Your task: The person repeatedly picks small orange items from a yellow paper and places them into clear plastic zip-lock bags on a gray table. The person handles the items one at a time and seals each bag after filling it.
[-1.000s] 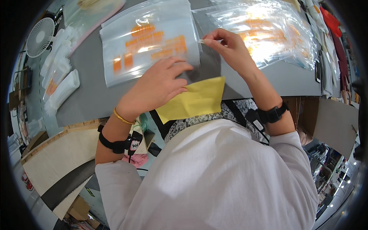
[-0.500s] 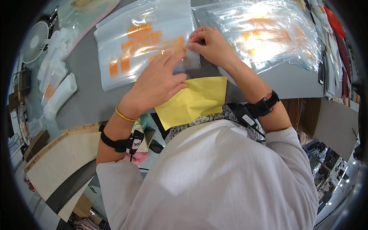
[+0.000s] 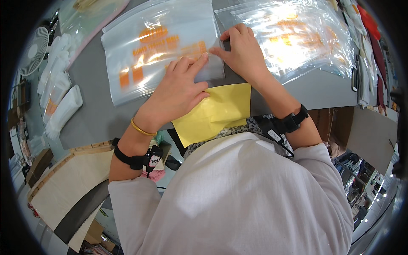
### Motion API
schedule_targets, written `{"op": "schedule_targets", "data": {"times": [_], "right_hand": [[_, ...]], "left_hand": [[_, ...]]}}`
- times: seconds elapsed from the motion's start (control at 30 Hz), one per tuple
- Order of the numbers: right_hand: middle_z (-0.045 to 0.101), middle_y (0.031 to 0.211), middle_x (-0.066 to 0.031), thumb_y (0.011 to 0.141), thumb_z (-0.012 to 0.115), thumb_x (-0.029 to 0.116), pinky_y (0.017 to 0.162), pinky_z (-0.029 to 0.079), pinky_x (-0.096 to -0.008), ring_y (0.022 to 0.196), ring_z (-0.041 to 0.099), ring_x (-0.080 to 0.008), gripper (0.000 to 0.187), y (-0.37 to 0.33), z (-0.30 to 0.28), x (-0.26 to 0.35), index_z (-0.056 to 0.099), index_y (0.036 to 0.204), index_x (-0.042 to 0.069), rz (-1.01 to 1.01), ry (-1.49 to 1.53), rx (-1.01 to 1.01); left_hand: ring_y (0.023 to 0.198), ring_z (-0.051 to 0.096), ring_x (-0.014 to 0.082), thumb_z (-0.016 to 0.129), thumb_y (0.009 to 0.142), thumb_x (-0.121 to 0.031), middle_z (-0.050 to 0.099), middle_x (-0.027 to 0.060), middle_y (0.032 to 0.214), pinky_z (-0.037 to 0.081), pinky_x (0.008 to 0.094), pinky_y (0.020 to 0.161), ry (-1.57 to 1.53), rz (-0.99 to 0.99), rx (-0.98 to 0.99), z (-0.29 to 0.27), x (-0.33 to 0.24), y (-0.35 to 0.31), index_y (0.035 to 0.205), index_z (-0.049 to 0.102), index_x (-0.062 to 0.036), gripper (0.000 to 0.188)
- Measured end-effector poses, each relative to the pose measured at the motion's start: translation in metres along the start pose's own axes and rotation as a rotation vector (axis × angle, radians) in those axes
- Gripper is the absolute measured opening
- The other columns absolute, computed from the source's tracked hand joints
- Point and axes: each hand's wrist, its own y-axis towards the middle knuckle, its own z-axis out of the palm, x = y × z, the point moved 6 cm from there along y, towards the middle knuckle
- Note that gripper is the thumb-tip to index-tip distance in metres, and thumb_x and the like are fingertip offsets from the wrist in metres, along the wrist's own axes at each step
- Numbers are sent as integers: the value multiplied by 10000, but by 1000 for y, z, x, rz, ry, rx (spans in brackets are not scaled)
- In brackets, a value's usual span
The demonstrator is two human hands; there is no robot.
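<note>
A stack of clear plastic bags (image 3: 123, 55) with orange print lies flat on the grey table. My left hand (image 3: 178, 85) rests on its lower right part, fingers stretched out, the index fingertip pressing near the right edge. The thumb of that hand lies on the upper edge of a yellow sheet (image 3: 216, 108), which hangs over the table's front edge against me. My right hand (image 3: 244, 49) is at the stack's right edge. Its thumb is by the bag edge and its curled fingers stand apart from the thumb, with nothing visible between them.
A second pile of shiny clear bags (image 3: 297, 46) with orange print lies to the right. Rolled white plastic bundles (image 3: 63, 110) are on the left, near a white fan (image 3: 35, 51). An open cardboard box (image 3: 369, 131) stands below the table's right side.
My right hand has shifted slightly right, and its thumb and fingers have parted. The left index finger has straightened on the bag. The bag stack has slid a little left.
</note>
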Motion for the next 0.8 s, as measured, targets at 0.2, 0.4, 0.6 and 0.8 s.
{"op": "schedule_targets", "data": {"times": [0.2, 0.4, 0.6, 0.8], "right_hand": [[681, 988, -122, 857, 878, 284, 852, 547, -431, 1002, 655, -323, 307, 16, 13, -16, 762, 864, 0, 92, 59, 185], [734, 982, -109, 956, 776, 266, 780, 555, -437, 911, 702, -331, 244, 15, 1, -4, 767, 913, 26, -99, 11, 36], [807, 997, -105, 1053, 651, 384, 820, 573, -398, 933, 771, -284, 348, 38, -50, -111, 769, 1076, 58, 207, -43, 50], [770, 1166, -150, 971, 751, 285, 905, 575, -440, 1031, 734, -321, 317, 52, -142, -134, 753, 1185, 52, 9, -669, -303]], "left_hand": [[1290, 549, 376, 804, 882, -207, 574, 156, 1524, 462, 491, 1087, -104, 17, -35, -10, 3, -3, 855, 659, -12, 246], [1304, 587, 364, 781, 908, -205, 673, 153, 1372, 503, 466, 1070, -54, 61, -61, -13, -5, -7, 847, 662, -5, 240], [1125, 630, 308, 789, 919, -248, 718, 122, 1186, 528, 438, 915, -97, -33, -28, -19, -3, -8, 853, 664, -16, 271], [674, 515, 254, 818, 913, -297, 619, 103, 780, 418, 399, 639, -416, -482, 199, -2, 22, 1, 855, 661, 27, 365]]}}
